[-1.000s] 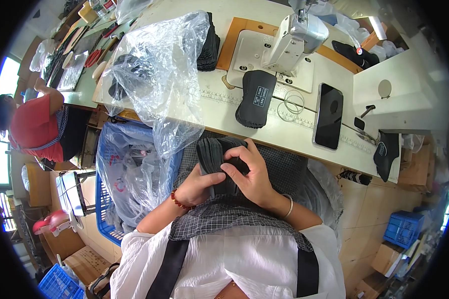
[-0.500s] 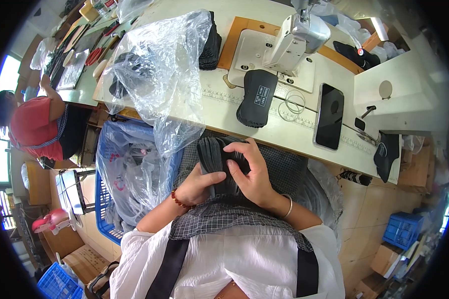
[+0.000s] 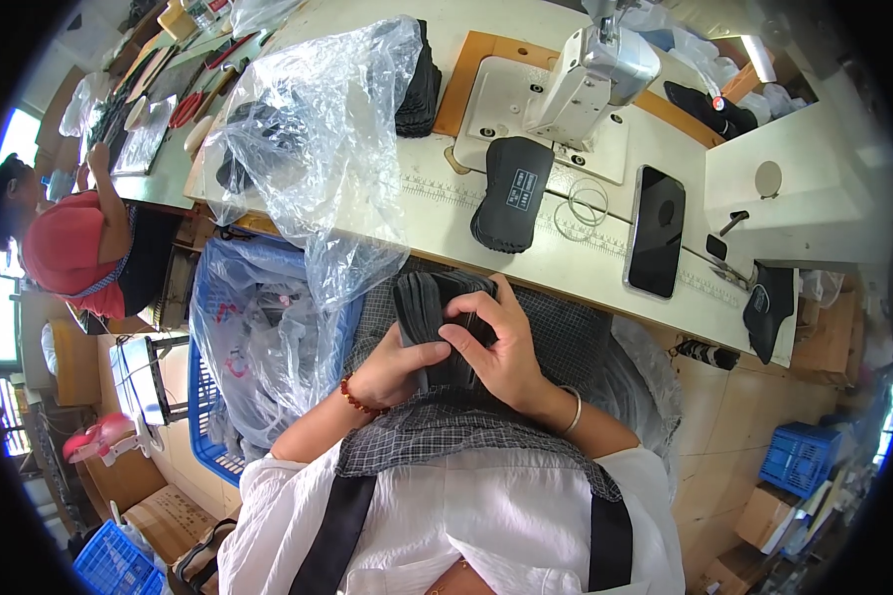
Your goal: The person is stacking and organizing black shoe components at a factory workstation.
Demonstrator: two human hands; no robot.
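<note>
Over my lap, at the table's front edge, a thick stack of black cut pieces (image 3: 419,309) stands on edge between my hands. My left hand (image 3: 392,367) is wrapped round its left side, thumb across the front. From the right, my right hand (image 3: 501,345) grips the stack, its thumb and forefinger bent close together at the pieces' edges. Whether single pieces are pinched there is hidden. Just beyond, a second stack of black pieces (image 3: 513,193) with pale print on top lies on the table (image 3: 437,213).
A sewing machine (image 3: 590,84) stands behind that stack, with a phone (image 3: 655,233) and thin clear rings (image 3: 583,210) nearby. Clear plastic (image 3: 318,129) drapes over the table's left edge above a blue basket (image 3: 206,416). At far left works another person (image 3: 69,238).
My right thumb and forefinger have drawn closer together and slid slightly left along the stack. The left hand keeps its hold. The other person's head and arm have shifted.
</note>
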